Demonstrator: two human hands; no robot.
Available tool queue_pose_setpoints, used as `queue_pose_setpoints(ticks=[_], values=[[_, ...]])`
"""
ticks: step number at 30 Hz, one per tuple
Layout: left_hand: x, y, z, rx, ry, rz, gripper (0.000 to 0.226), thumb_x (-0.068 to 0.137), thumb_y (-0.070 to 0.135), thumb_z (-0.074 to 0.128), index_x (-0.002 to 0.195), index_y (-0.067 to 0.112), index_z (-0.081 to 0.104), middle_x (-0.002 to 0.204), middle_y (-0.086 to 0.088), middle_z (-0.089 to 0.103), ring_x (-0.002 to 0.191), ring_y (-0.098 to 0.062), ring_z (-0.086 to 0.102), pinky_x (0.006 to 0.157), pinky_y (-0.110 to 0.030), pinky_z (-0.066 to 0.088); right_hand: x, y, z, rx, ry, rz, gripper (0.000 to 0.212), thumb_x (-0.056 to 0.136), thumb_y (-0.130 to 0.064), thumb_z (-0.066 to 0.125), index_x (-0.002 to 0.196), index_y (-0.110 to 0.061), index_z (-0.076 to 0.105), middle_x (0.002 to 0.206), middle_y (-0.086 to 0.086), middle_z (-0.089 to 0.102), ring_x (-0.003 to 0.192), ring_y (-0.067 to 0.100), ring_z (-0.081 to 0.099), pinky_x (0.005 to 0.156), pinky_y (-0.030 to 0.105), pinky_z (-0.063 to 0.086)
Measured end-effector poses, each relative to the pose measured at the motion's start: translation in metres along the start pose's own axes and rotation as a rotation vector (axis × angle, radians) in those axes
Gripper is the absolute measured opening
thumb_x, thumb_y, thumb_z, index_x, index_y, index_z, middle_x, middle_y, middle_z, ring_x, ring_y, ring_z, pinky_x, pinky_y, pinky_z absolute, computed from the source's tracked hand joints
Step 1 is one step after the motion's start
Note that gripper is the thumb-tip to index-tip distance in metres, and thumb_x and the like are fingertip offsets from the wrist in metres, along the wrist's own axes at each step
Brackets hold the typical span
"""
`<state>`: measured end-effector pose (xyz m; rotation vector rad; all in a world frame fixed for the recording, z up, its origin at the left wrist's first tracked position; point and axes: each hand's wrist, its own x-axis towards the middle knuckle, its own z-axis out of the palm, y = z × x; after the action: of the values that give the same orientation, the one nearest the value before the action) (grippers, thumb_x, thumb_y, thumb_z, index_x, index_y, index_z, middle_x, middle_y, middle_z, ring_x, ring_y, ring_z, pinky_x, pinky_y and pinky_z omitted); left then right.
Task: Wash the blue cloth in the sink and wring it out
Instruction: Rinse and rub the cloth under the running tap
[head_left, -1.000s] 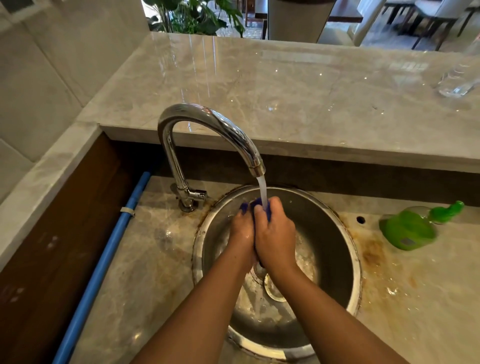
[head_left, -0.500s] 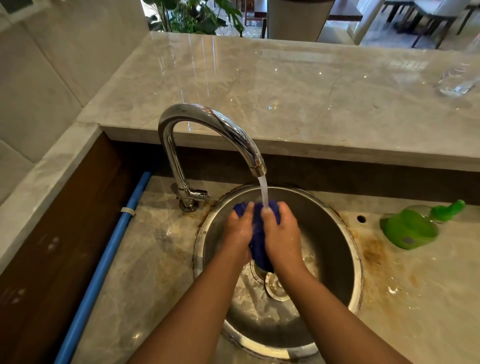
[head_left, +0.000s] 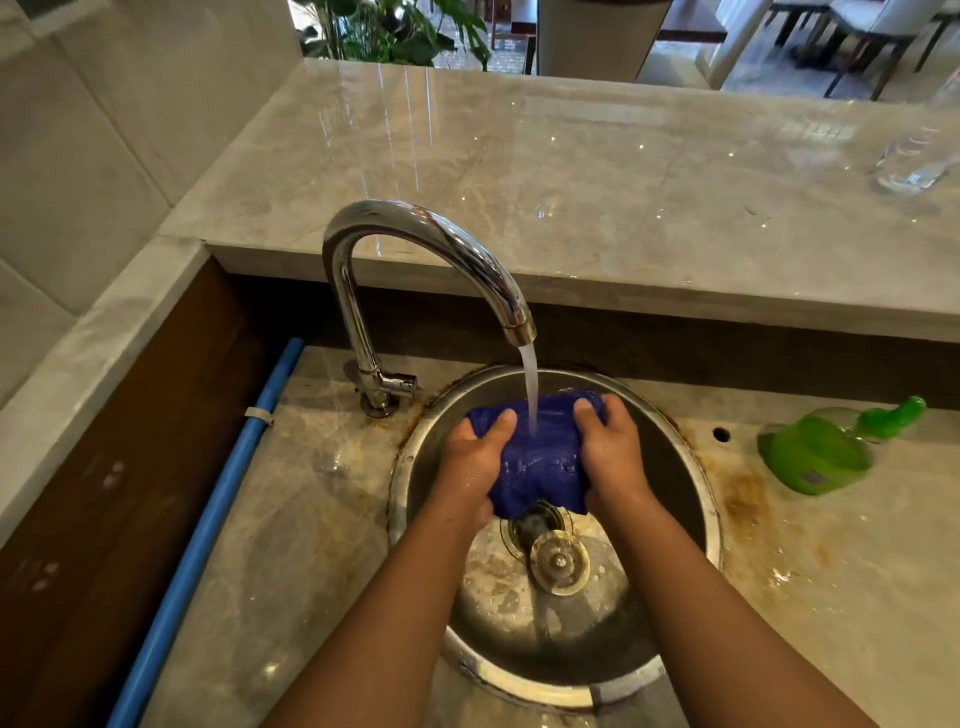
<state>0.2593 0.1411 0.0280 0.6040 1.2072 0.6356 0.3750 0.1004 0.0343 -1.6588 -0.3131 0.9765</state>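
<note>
**A:** What is seen of the surface and the room?

**B:** A polished stone counter (head_left: 291, 545), grey and veined, is laid around a round sink (head_left: 712, 519); brown rust stains (head_left: 743, 493) are spread on the stone to the right of the fingers; a higher stone ledge (head_left: 571, 182) is raised beyond the fingertips, and a clear glass (head_left: 914, 161) is stood on it, far to the right; pale wall tiles (head_left: 78, 156) are seen far to the left; a leafy plant (head_left: 395, 31) and chairs (head_left: 883, 26) are seen behind the ledge.

**A:** And where is the cloth held?

**B:** The blue cloth (head_left: 540, 457) is held over the sink bowl, between the two hands, above the drain strainer (head_left: 558, 558); it is soaked, bunched and wrinkled; its left end is gripped by the left hand (head_left: 475, 457) and its right end by the right hand (head_left: 610, 452); each thumb is pressed on top; the other fingers are curled underneath and are mostly hidden.

**A:** What else is noted?

**B:** A curved chrome tap (head_left: 415, 228) is arched beyond the fingers; a thin water stream (head_left: 530, 384) is dropped onto the cloth, between the thumbs; the sink is made of dull steel; a green plastic bottle (head_left: 815, 452) appears laid on its side, well to the right of the right fingers; a blue pipe (head_left: 208, 519) is run along a brown panel, well to the left of the left fingers.
</note>
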Motion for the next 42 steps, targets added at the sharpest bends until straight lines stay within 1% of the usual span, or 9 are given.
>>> queue_pose_setpoints(ticks=[5, 10, 14, 18, 25, 29, 31, 37, 42], values=[[0.004, -0.001, -0.008, 0.259, 0.115, -0.048, 0.024, 0.095, 0.036, 0.064, 0.106, 0.015, 0.065, 0.104, -0.01, 0.073, 0.093, -0.026, 0.071, 0.089, -0.048, 0.059, -0.011, -0.005, 0.007, -0.169, -0.031, -0.202, 0.009, 0.103, -0.027, 0.051, 0.1, -0.028, 0.059, 0.103, 0.003, 0.067, 0.095, 0.025, 0.067, 0.088, 0.052, 0.057], [0.0, -0.006, -0.007, 0.468, 0.153, 0.187, 0.022, 0.097, 0.033, 0.06, 0.115, 0.019, 0.06, 0.106, -0.001, 0.065, 0.086, -0.011, 0.06, 0.064, -0.023, 0.046, -0.018, -0.013, 0.013, -0.327, -0.032, -0.352, 0.009, 0.102, -0.023, 0.053, 0.097, -0.019, 0.059, 0.087, -0.002, 0.063, 0.079, 0.014, 0.061, 0.071, 0.03, 0.049], [-0.015, -0.005, 0.014, 0.113, -0.057, 0.034, 0.035, 0.104, 0.043, 0.043, 0.117, 0.021, 0.067, 0.109, -0.008, 0.073, 0.098, -0.021, 0.07, 0.09, -0.04, 0.057, -0.03, -0.01, 0.02, -0.434, -0.117, -0.338, 0.008, 0.101, -0.024, 0.055, 0.098, -0.025, 0.062, 0.087, -0.005, 0.067, 0.079, 0.009, 0.066, 0.071, 0.027, 0.055], [-0.009, -0.013, 0.013, -0.128, -0.079, -0.063, 0.05, 0.097, 0.056, 0.05, 0.114, 0.014, 0.071, 0.106, -0.011, 0.076, 0.097, -0.022, 0.074, 0.084, -0.035, 0.057, -0.044, -0.002, 0.023, -0.474, -0.283, -0.272, 0.026, 0.102, -0.018, 0.049, 0.116, -0.03, 0.067, 0.1, -0.009, 0.069, 0.09, -0.001, 0.064, 0.072, 0.014, 0.046], [-0.003, -0.009, -0.003, -0.331, -0.127, -0.093, 0.06, 0.078, 0.03, 0.075, 0.127, -0.001, 0.061, 0.103, -0.02, 0.074, 0.089, -0.032, 0.075, 0.071, -0.041, 0.061, -0.052, -0.011, -0.011, -0.1, -0.498, 0.057, 0.039, 0.097, 0.007, 0.042, 0.122, -0.008, 0.068, 0.114, 0.008, 0.075, 0.107, 0.02, 0.071, 0.095, 0.036, 0.056], [-0.003, -0.007, -0.001, -0.379, -0.181, -0.098, 0.04, 0.091, 0.002, 0.063, 0.13, 0.006, 0.058, 0.116, -0.019, 0.07, 0.103, -0.034, 0.068, 0.083, -0.049, 0.056, -0.028, -0.015, -0.031, 0.007, -0.129, 0.062, 0.024, 0.101, -0.003, 0.042, 0.1, -0.005, 0.067, 0.092, 0.017, 0.074, 0.071, 0.024, 0.07, 0.071, 0.036, 0.057], [-0.003, -0.006, -0.002, -0.382, -0.164, -0.127, 0.046, 0.089, -0.006, 0.06, 0.131, 0.011, 0.056, 0.124, -0.019, 0.065, 0.109, -0.037, 0.064, 0.082, -0.05, 0.055, -0.015, -0.003, -0.037, -0.098, -0.032, 0.043, 0.017, 0.102, -0.015, 0.049, 0.103, -0.011, 0.065, 0.101, 0.015, 0.071, 0.082, 0.022, 0.069, 0.077, 0.038, 0.057], [-0.005, -0.006, -0.002, -0.399, -0.231, -0.173, 0.035, 0.096, 0.012, 0.058, 0.131, 0.009, 0.058, 0.125, -0.02, 0.067, 0.116, -0.038, 0.063, 0.1, -0.054, 0.049, -0.002, 0.01, -0.035, 0.38, -0.375, 0.523, 0.044, 0.091, -0.041, 0.066, 0.127, -0.016, 0.064, 0.125, 0.015, 0.07, 0.113, 0.035, 0.068, 0.093, 0.05, 0.056], [-0.002, -0.003, -0.009, -0.314, -0.244, -0.192, 0.029, 0.1, 0.025, 0.056, 0.123, 0.009, 0.063, 0.111, -0.016, 0.075, 0.107, -0.034, 0.069, 0.094, -0.051, 0.053, 0.006, 0.011, -0.031, 0.355, -0.345, 0.328, 0.032, 0.09, -0.022, 0.067, 0.121, -0.012, 0.066, 0.122, 0.016, 0.071, 0.108, 0.031, 0.071, 0.091, 0.047, 0.055]])
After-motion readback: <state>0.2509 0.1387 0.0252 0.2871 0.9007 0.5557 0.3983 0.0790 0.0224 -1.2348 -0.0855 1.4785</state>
